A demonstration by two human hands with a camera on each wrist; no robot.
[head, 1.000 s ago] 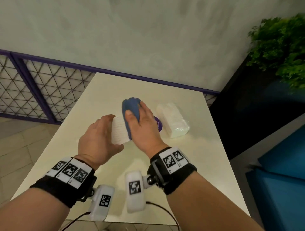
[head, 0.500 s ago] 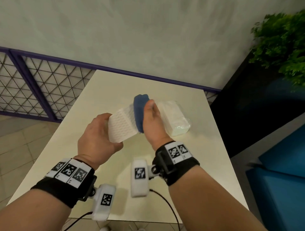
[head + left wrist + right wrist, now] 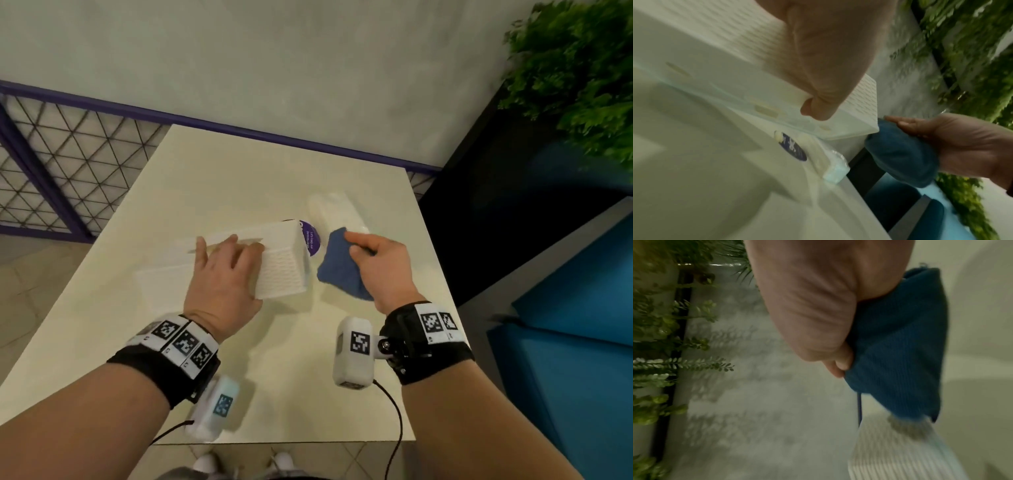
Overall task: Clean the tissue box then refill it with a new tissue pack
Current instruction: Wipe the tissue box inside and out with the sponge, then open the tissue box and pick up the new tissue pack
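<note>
The left hand [image 3: 224, 277] grips the white ribbed tissue box [image 3: 279, 263], fingers laid over its top and thumb tucked under its near edge, as the left wrist view shows. The box is tilted and appears held above the cream bench [image 3: 260, 359], though the head view is blurred there. The right hand [image 3: 383, 267] pinches a folded blue cloth [image 3: 339, 270], fingers curled round its upper fold, just beside the box's right end; from the left wrist view the cloth looks to touch the box's corner. Behind the box and cloth a new tissue pack [image 3: 330, 207] in clear wrap lies flat on the bench, a round purple label [image 3: 310, 236] showing at its near end. Both wrists wear black bands with coded white markers and a small white camera unit. Beyond the bench runs a purple rail [image 3: 239, 128] along a grey wall, with a lattice fence [image 3: 68, 164] to the left and green foliage [image 3: 579, 68] at upper right.
</note>
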